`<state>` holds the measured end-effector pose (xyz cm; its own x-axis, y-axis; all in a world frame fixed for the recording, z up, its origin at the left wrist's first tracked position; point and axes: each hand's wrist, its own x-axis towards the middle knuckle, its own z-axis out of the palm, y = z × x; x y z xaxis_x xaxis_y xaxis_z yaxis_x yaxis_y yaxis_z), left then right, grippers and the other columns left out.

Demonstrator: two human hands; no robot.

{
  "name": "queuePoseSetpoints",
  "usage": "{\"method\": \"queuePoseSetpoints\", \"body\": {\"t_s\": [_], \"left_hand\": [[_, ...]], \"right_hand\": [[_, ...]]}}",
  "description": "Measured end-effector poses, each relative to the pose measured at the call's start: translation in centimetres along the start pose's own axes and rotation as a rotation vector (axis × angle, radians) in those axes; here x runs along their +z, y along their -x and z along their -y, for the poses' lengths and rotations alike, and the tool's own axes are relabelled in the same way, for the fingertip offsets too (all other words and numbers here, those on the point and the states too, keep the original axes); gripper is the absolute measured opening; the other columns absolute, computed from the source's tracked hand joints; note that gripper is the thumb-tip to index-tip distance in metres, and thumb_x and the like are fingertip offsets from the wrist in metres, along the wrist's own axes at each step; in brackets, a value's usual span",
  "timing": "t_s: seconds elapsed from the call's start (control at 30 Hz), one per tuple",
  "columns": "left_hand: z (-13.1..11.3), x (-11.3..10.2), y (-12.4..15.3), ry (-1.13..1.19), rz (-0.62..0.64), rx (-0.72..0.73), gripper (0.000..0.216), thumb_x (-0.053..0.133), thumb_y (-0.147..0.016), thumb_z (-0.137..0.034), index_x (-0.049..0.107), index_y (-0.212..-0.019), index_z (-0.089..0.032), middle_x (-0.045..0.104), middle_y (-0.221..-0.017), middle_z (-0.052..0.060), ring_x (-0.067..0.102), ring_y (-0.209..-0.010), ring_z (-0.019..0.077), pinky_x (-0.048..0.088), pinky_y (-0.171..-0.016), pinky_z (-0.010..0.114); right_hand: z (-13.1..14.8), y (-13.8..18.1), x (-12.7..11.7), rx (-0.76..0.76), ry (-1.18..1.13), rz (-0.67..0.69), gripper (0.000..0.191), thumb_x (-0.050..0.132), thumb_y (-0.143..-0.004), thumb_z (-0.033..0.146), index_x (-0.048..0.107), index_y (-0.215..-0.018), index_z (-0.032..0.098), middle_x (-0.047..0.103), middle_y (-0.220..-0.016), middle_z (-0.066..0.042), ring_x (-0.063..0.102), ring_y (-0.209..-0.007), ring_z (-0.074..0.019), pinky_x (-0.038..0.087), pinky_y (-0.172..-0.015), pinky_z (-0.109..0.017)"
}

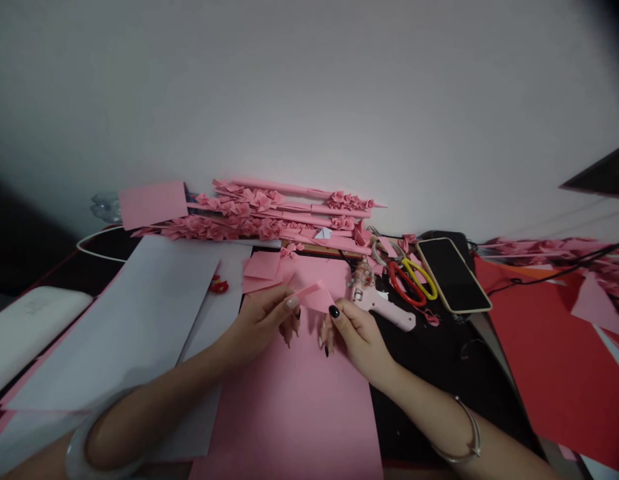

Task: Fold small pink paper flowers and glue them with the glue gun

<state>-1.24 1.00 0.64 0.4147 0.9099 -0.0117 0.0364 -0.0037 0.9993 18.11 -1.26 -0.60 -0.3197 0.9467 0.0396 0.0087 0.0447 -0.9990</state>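
Observation:
A small piece of folded pink paper (316, 297) is held up between my two hands over a large pink sheet (299, 400). My left hand (269, 315) pinches its left end between thumb and fingers. At its right corner, my right hand (353, 333) grips the paper with the thumb on top. The fold's underside is hidden from view. Just beyond my left hand lie small pink paper squares (262, 267). A pale pink glue gun (384, 307) rests to the right of my right hand.
Pink paper flowers on stems (249, 207) line the wall. White sheets (124, 313) cover the left side, beside a white box-like object (29, 327). Scissors with red and yellow handles (412, 283), a phone (453, 275) and red sheets (549, 353) lie on the right.

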Motion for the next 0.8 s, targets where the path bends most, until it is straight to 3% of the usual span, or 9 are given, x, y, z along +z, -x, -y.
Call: {"method": "queuePoseSetpoints", "body": {"t_s": [0.27, 0.47, 0.8], "left_hand": [[0.09, 0.08, 0.59, -0.168, -0.053, 0.069, 0.046, 0.036, -0.095, -0.050, 0.048, -0.065, -0.018, 0.051, -0.054, -0.003, 0.049, -0.045, 0.0088, 0.038, -0.045, 0.021], [-0.10, -0.07, 0.79, -0.366, -0.085, 0.127, 0.045, 0.035, -0.097, -0.041, 0.043, -0.058, -0.019, 0.047, -0.049, -0.004, 0.044, -0.046, 0.0093, 0.033, -0.050, 0.022], [0.03, -0.08, 0.73, -0.420, 0.009, 0.074, 0.044, 0.034, -0.096, -0.037, 0.041, -0.056, -0.019, 0.042, -0.047, -0.005, 0.041, -0.045, 0.0096, 0.031, -0.049, 0.022]], "right_hand": [[0.52, 0.22, 0.18, -0.115, 0.227, 0.065, 0.042, 0.036, -0.099, 0.044, 0.051, -0.068, 0.020, 0.055, -0.055, 0.002, 0.053, -0.045, -0.0115, 0.041, -0.048, -0.024], [0.24, 0.28, -0.04, -0.136, 0.275, 0.106, 0.040, 0.035, -0.100, 0.038, 0.051, -0.068, 0.020, 0.054, -0.055, 0.001, 0.053, -0.047, -0.0114, 0.041, -0.050, -0.024], [0.34, 0.27, -0.18, -0.133, 0.242, 0.155, 0.036, 0.040, -0.098, 0.032, 0.050, -0.067, 0.019, 0.053, -0.055, 0.002, 0.049, -0.046, -0.0095, 0.039, -0.049, -0.022]]}}
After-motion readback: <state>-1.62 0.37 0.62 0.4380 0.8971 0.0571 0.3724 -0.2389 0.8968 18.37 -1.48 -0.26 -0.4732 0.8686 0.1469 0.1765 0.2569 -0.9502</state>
